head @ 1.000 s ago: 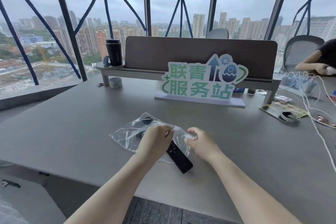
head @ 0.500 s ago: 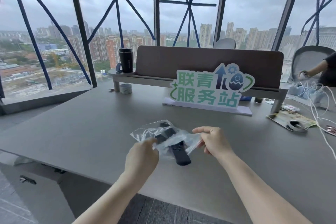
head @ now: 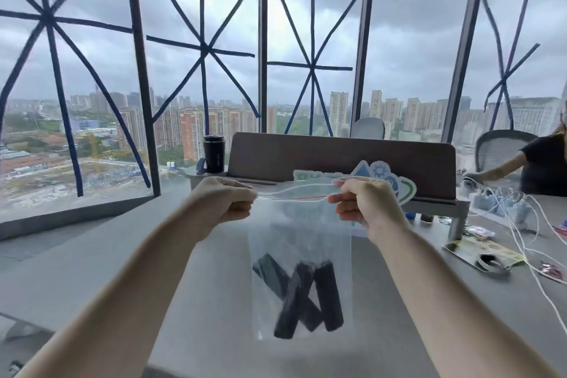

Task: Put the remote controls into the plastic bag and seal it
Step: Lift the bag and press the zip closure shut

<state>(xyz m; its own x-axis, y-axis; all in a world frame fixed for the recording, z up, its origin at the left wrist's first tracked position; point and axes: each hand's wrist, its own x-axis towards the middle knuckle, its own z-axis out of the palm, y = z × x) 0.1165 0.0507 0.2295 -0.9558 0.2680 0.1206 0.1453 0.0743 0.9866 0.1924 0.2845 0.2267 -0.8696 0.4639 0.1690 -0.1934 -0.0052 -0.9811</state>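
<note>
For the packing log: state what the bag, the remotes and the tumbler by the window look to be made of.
Plastic bag: thin clear plastic film; the desk shows through it, and a red zip line runs along its top.
Remote controls: likely matte black hard plastic; dull, no glare.
Tumbler: dark with a satin sheen, possibly coated metal; cannot tell for sure.

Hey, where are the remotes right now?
In the head view, the remotes lie crossed at the bottom of the clear bag, which hangs over the table at centre, its top edge held by the left hand and right hand.
</note>
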